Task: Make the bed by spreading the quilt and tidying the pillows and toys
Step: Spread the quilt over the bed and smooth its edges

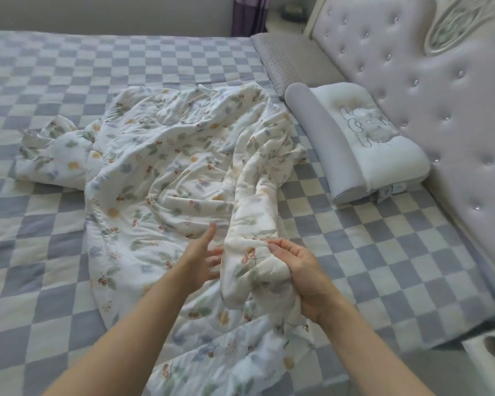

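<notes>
Floral cotton is bunched in the right hand [300, 278], whose fingers [280, 248] are closed on a raised fold of the quilt [166, 178]. The left hand [202, 260] hangs open at nine o'clock of that fold, holding nothing. A good next move would be to have the left hand catch the same edge further along, then draw both apart to open the crumpled quilt flat. It lies mid-bed on the checked sheet [40, 252]. At two o'clock a pillow [366, 138] rests against the tufted headboard [412, 67]; no toys show.
</notes>
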Available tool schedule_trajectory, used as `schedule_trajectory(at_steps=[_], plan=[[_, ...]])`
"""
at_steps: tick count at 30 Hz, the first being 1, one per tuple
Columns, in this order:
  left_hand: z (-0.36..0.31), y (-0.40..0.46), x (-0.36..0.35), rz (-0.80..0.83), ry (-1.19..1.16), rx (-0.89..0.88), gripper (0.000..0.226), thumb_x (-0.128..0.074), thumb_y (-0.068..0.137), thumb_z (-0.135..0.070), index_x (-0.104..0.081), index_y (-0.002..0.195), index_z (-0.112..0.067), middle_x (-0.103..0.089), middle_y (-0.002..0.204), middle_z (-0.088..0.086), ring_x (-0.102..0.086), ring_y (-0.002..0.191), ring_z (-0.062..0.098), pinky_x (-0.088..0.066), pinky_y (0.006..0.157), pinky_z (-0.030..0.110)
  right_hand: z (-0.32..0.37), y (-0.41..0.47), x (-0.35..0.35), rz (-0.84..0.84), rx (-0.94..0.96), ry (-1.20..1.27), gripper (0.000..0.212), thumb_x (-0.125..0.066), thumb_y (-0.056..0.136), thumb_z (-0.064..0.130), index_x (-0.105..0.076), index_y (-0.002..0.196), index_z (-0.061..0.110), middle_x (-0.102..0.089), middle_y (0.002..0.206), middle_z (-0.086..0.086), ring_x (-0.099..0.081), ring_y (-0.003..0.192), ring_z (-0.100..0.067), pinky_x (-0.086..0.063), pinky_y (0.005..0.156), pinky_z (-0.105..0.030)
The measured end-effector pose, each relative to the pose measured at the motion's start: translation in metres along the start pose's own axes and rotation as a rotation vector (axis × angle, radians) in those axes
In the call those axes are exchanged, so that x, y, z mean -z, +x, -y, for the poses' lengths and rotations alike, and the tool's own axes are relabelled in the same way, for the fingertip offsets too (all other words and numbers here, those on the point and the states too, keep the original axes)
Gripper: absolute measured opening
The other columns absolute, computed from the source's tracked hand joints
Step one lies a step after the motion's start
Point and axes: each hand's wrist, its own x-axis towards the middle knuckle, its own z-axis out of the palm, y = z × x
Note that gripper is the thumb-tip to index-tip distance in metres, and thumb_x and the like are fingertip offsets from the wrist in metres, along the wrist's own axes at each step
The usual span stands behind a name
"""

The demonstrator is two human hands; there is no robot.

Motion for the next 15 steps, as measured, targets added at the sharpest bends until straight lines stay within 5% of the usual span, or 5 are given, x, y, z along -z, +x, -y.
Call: schedule_trajectory(at_steps=[2, 6, 9, 12, 15], plan=[[-0.006, -0.014, -0.014, 0.192, -0.024, -0.005, 0.054, -0.052, 0.087, -0.044, -0.055, 0.123, -0.003, -0.067, 0.106, 0.016, -0.065, 0.092, 0.029, -0.051, 0.081, 0.039, 0.003, -0.018, 0.009, -0.027, -0.001, 0.086, 0.018, -0.049, 0.092, 0.008, -0.066, 0.085, 0.007, -0.07, 0.077, -0.009, -0.066, 0.065, -0.017, -0.056, 0.058, -0.026], [-0.02, -0.049, -0.055, 0.283, 0.095, -0.153, 0.02, -0.069, 0.078, -0.013, -0.065, 0.097, -0.007, -0.066, 0.088, 0.016, -0.065, 0.07, 0.024, -0.055, 0.066, 0.033, 0.001, -0.046, 0.034, -0.058, -0.049, -0.066, 0.018, -0.049, 0.094, 0.017, -0.064, 0.096, 0.007, -0.069, 0.086, -0.009, -0.064, 0.071, -0.017, -0.055, 0.062, -0.028], [-0.025, -0.079, -0.082, 0.312, 0.214, -0.311, 0.016, -0.061, 0.084, -0.006, -0.06, 0.099, -0.01, -0.062, 0.088, 0.016, -0.06, 0.073, 0.025, -0.052, 0.067, 0.034, 0.004, -0.058, 0.039, -0.066, -0.028, -0.342, 0.029, -0.045, 0.093, 0.038, -0.058, 0.111, 0.02, -0.067, 0.102, 0.004, -0.065, 0.091, -0.01, -0.052, 0.077, -0.027], [-0.012, -0.107, -0.101, 0.506, 0.52, -0.48, 0.019, -0.062, 0.085, -0.012, -0.061, 0.104, -0.014, -0.064, 0.095, 0.016, -0.06, 0.081, 0.02, -0.051, 0.073, 0.033, 0.023, -0.056, 0.043, -0.136, 0.051, -0.178, 0.055, -0.044, 0.083, 0.057, -0.057, 0.117, 0.016, -0.067, 0.108, -0.003, -0.065, 0.096, -0.016, -0.052, 0.078, -0.032], [0.009, -0.119, -0.106, 0.617, 0.654, -0.445, 0.021, -0.058, 0.088, -0.024, -0.064, 0.109, -0.024, -0.066, 0.099, 0.009, -0.058, 0.083, 0.014, -0.048, 0.065, 0.025, 0.035, -0.049, 0.044, -0.192, 0.055, -0.141, 0.036, -0.062, 0.085, 0.017, -0.054, 0.117, 0.004, -0.068, 0.105, -0.017, -0.068, 0.091, -0.03, -0.058, 0.072, -0.041]])
